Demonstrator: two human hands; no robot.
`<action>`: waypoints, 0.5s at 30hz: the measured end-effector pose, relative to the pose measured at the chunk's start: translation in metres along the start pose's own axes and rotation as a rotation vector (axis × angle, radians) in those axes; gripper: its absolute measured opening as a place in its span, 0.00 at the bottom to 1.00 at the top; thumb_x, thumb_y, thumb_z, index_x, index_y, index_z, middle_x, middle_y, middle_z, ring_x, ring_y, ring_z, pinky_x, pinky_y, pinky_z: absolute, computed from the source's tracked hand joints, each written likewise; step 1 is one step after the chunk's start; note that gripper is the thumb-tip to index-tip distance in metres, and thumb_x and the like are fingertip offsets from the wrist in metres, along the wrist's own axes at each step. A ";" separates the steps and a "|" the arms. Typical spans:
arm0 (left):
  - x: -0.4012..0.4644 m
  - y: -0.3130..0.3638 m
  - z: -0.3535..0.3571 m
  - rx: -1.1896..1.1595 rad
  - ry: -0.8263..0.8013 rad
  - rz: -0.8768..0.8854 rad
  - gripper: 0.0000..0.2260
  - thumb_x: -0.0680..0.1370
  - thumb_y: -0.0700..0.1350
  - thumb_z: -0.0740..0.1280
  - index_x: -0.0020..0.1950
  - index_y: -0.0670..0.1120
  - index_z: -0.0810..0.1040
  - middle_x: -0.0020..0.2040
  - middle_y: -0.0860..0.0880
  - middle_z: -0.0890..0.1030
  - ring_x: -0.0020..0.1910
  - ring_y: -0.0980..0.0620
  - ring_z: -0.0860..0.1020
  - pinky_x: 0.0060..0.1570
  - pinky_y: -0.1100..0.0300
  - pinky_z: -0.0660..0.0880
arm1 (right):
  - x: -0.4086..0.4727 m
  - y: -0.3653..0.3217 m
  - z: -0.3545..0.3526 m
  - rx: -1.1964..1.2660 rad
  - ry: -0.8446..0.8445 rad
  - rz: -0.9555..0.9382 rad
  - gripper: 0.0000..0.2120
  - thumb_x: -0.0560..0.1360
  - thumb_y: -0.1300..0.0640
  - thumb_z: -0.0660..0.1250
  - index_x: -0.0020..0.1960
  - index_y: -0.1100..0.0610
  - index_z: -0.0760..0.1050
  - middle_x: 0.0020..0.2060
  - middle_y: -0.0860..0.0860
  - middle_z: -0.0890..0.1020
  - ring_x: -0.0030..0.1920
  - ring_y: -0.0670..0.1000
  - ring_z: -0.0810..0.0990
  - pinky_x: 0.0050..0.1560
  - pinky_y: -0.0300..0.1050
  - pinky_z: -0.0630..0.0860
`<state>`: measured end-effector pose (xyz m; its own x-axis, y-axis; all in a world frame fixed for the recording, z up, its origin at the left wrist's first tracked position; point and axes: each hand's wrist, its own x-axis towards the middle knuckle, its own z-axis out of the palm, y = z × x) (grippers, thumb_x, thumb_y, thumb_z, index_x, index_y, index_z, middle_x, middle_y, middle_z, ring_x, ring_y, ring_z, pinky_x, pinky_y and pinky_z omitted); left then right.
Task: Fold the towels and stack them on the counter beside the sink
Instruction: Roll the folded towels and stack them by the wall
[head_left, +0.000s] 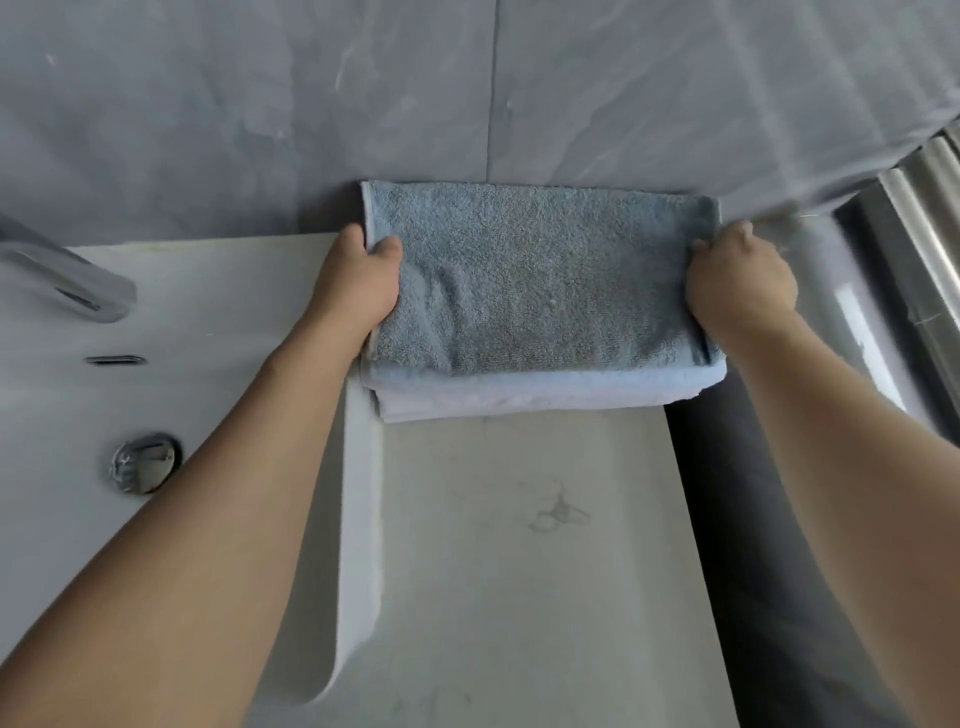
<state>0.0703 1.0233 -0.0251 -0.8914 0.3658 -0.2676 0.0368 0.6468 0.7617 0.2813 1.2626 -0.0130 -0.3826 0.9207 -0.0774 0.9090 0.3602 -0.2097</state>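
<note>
A folded grey-blue towel (540, 275) lies on top of a stack of lighter blue and white folded towels (540, 392) at the back of the counter (519, 545), against the wall. My left hand (358, 280) grips the top towel's left edge, thumb on top. At the towel's right edge my right hand (740, 278) holds on with curled fingers. The stack's left edge slightly overhangs the sink's rim.
The white sink (208, 332) is to the left, with a chrome faucet (67, 280), an overflow slot (114, 359) and a chrome drain plug (145, 462). A grey tiled wall (467, 104) stands behind. A dark gap and metal rails (924, 218) are on the right.
</note>
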 end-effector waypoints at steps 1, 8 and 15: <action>-0.004 0.002 0.001 0.117 0.043 0.029 0.15 0.82 0.51 0.60 0.62 0.42 0.71 0.59 0.42 0.79 0.58 0.40 0.77 0.54 0.52 0.72 | -0.005 -0.004 0.003 -0.050 0.056 -0.029 0.20 0.81 0.55 0.56 0.68 0.65 0.64 0.65 0.65 0.70 0.65 0.67 0.71 0.62 0.57 0.67; -0.032 0.002 0.024 0.694 0.377 0.574 0.24 0.75 0.48 0.61 0.71 0.45 0.70 0.71 0.40 0.70 0.69 0.36 0.69 0.69 0.42 0.63 | -0.055 -0.035 0.041 -0.049 0.070 -0.555 0.28 0.79 0.43 0.52 0.76 0.54 0.62 0.76 0.56 0.62 0.75 0.59 0.60 0.75 0.57 0.50; -0.032 -0.025 0.033 0.732 0.116 0.616 0.27 0.81 0.55 0.52 0.79 0.48 0.62 0.80 0.46 0.59 0.80 0.44 0.54 0.77 0.42 0.48 | -0.052 -0.003 0.050 -0.015 0.063 -0.410 0.28 0.81 0.39 0.48 0.78 0.48 0.58 0.78 0.51 0.57 0.78 0.53 0.52 0.77 0.56 0.44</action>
<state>0.1124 1.0173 -0.0553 -0.6588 0.7380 0.1462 0.7512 0.6346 0.1817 0.2900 1.2063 -0.0576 -0.7033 0.7076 0.0691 0.6857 0.7007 -0.1968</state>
